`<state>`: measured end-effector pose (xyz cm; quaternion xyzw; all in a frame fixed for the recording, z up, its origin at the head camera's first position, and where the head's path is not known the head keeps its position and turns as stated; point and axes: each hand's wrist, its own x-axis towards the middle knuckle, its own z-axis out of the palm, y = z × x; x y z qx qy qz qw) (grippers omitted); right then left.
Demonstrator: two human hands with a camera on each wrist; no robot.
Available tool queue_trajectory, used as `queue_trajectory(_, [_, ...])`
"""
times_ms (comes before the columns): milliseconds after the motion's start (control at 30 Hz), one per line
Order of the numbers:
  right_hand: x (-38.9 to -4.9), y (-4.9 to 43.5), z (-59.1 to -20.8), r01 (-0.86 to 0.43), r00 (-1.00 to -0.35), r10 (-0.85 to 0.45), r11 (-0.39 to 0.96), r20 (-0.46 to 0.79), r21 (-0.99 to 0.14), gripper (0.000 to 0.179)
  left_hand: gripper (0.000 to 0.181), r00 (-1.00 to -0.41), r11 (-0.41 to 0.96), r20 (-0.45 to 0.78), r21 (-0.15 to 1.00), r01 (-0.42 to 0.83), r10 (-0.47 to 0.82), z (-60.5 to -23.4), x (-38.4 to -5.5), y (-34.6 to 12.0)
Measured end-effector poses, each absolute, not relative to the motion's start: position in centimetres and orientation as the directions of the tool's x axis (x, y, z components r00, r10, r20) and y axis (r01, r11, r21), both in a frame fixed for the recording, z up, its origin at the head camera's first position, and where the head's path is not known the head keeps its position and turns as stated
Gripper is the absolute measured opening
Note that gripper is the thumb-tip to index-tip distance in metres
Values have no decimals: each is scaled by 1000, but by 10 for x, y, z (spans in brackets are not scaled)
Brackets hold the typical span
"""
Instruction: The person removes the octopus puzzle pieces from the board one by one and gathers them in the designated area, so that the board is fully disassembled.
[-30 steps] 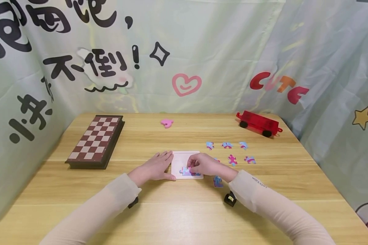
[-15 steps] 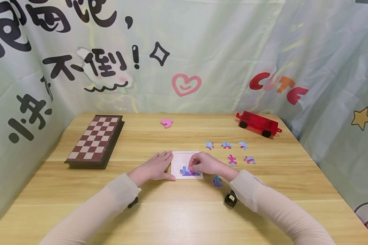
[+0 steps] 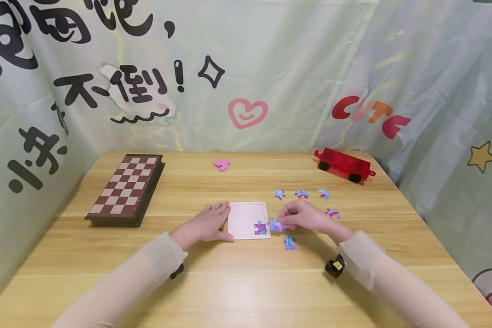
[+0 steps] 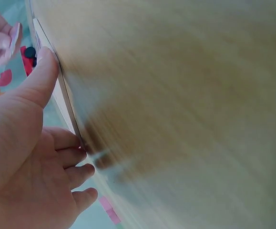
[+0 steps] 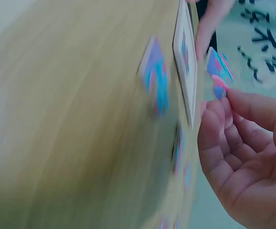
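My left hand (image 3: 207, 223) rests at the left edge of a white puzzle tray (image 3: 241, 216), its thumb along the near corner and its fingers fairly straight. In the left wrist view, the left hand (image 4: 28, 133) touches the tray's side. One blue and pink puzzle piece (image 3: 260, 228) lies in the tray's near right corner. My right hand (image 3: 307, 216) pinches another puzzle piece (image 3: 275, 225) between thumb and fingertips, beside the tray's right edge. The right wrist view shows that held piece (image 5: 219, 69) raised off the table. A loose puzzle piece (image 3: 289, 242) lies just right of the tray.
Several more puzzle pieces (image 3: 302, 194) lie to the right, partly behind the right hand. A folded chessboard box (image 3: 125, 187) is at the left. At the back are a pink shape (image 3: 222, 165) and a red toy wagon (image 3: 344, 164). Printed cloth (image 3: 303, 91) hangs behind the table.
My right hand has lifted a puzzle piece out of the tray and carried it right, past the tray's edge. The corner piece stays in the tray. My left hand keeps its place.
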<state>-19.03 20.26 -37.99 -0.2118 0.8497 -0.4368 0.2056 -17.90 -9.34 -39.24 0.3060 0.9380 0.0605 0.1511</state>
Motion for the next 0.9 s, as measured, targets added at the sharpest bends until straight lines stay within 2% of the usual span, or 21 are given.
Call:
queue_trajectory(133, [-186,234,-378,-190,-828,-533,560,-175,-806,11,91,-767,806,-248,207,555,592,-392,-178,-94])
queue_trajectory(400, [-180,279,-381,-148,-800,-531,626,-280,-766,12,90,-760,794,-234,213,569,607,-393,-178,-96])
queue_trajectory(633, [-175,293,-382,-168,-763,-565,644,-316,-746,12,93,-758,787,-218,220,576,615,-399,-181,-98])
queue_trajectory(900, [-173,295,-383,-160,-756,-566,646,-328,-747,12,90,-764,800,-240,203,564,599,-393,-180,-95])
